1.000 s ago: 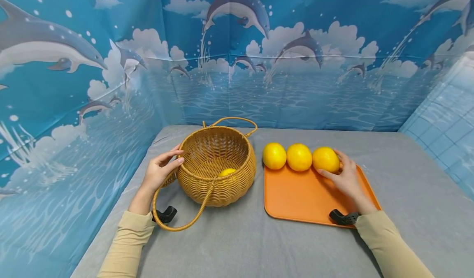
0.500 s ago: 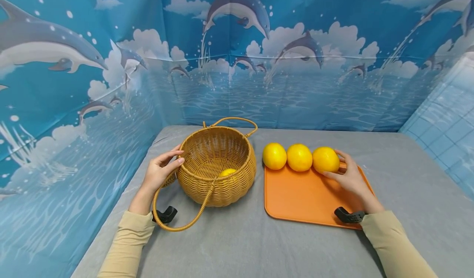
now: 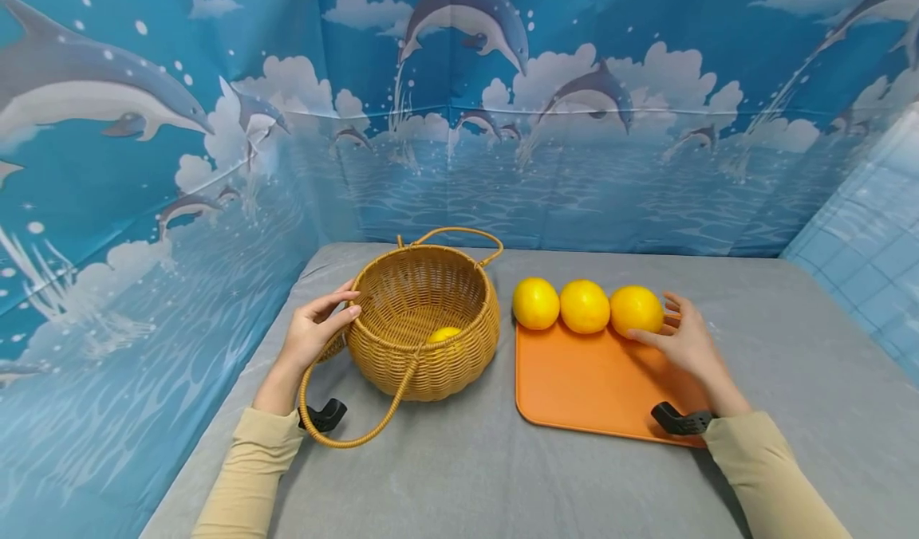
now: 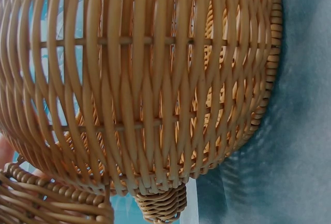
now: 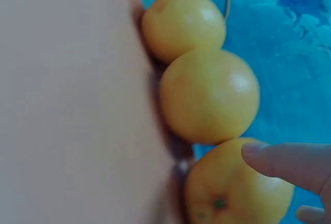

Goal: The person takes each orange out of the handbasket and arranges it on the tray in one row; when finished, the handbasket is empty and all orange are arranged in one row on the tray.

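My left hand (image 3: 310, 333) holds the rim of a round wicker basket (image 3: 431, 373) at its left side, thumb and fingertips at the edge. The basket's woven wall (image 4: 155, 79) fills most of the left wrist view. A yellow orange (image 3: 443, 335) lies inside. My right hand (image 3: 692, 346) is beside the rightmost orange (image 3: 636, 311) of a row of three, fingers spread and off its right side. The thumb overlaps this orange's lower edge in the head view. Also in the row are a middle orange (image 3: 585, 306) and a left orange (image 3: 535, 303).
Under the row is an orange tray (image 3: 581, 387), with the oranges along its far edge. One basket handle (image 3: 352, 443) hangs down toward the near side; another handle (image 3: 467, 230) stands out at the back. A dolphin-print curtain (image 3: 445, 180) borders the grey-covered table (image 3: 459, 475).
My right hand has drawn back slightly to the right, its fingers loosening from the rightmost orange, which stays in the row. My left hand keeps its place on the basket rim.
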The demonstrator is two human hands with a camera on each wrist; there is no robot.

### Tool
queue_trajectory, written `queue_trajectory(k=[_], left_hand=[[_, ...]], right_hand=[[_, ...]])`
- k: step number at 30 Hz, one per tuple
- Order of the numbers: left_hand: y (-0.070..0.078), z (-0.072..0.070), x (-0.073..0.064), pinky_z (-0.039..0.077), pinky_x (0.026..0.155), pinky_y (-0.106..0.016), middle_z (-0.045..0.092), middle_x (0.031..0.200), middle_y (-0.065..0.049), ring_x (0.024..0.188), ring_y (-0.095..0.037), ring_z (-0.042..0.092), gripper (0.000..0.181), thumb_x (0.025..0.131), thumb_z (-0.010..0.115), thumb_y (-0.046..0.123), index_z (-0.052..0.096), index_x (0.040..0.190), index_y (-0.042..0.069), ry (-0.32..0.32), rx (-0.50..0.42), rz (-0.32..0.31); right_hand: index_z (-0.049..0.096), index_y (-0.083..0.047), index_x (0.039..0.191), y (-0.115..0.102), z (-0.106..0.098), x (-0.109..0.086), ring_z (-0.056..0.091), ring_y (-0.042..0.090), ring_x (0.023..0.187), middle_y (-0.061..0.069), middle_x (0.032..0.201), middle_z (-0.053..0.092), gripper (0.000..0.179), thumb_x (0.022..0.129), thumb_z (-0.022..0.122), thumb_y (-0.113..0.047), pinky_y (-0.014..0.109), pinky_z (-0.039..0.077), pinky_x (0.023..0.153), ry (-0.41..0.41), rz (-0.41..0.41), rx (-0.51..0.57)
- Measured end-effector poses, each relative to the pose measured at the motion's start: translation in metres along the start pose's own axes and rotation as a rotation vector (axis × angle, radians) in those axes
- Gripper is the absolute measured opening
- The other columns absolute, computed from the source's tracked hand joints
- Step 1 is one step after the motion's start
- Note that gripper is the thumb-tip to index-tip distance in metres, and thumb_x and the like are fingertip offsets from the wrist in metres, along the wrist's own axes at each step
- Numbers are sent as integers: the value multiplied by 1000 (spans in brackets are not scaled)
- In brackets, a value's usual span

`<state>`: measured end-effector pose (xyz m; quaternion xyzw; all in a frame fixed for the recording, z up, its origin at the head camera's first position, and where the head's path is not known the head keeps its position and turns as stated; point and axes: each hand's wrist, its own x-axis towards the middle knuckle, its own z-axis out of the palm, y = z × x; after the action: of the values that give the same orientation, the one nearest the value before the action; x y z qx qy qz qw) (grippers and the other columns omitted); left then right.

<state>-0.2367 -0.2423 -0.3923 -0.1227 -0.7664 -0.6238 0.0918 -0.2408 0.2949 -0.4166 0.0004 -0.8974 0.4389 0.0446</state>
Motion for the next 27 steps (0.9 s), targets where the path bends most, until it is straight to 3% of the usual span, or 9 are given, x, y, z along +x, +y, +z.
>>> queue_trajectory(k=[4,6,11,13,21,27], left_hand=[[-1,0,2,28,110,-42,46,140,-10,134,-25,35,40,90,66,18,59,120,-7,4,2,6],[-1,0,2,28,110,-42,47,140,-10,134,-26,35,40,89,66,18,60,120,-6,7,4,8],[0,-1,1,27,110,-42,47,140,-11,134,-25,35,39,90,66,17,60,120,-6,8,1,12],[-1,-1,1,27,110,-41,47,140,-11,134,-24,36,38,90,66,17,60,120,-6,10,-3,10],[-1,-1,1,26,110,-43,46,140,-12,134,-24,36,38,90,65,15,59,120,-8,2,-18,17],[-1,0,1,27,110,-41,46,140,-11,134,-24,36,37,90,65,15,60,120,-7,0,-18,15]], right_hand=[[8,5,148,-11,-8,1,28,56,123,38,143,14,94,86,69,-32,65,33,95,63,-25,50],[11,-3,150,-11,-10,6,31,48,126,31,145,18,91,86,67,-37,56,35,100,127,-35,56],[13,-11,150,-44,-16,13,33,40,129,20,149,20,87,87,66,-39,50,30,107,191,-66,119],[12,-9,150,-68,-20,14,30,42,131,21,150,17,88,87,66,-38,55,27,106,162,-79,155],[16,-20,150,-138,-16,33,31,32,134,11,152,19,87,84,67,-43,53,35,102,58,-153,196],[22,-21,148,-189,-2,47,36,27,132,9,149,26,82,84,69,-40,49,35,104,-95,-201,261]])
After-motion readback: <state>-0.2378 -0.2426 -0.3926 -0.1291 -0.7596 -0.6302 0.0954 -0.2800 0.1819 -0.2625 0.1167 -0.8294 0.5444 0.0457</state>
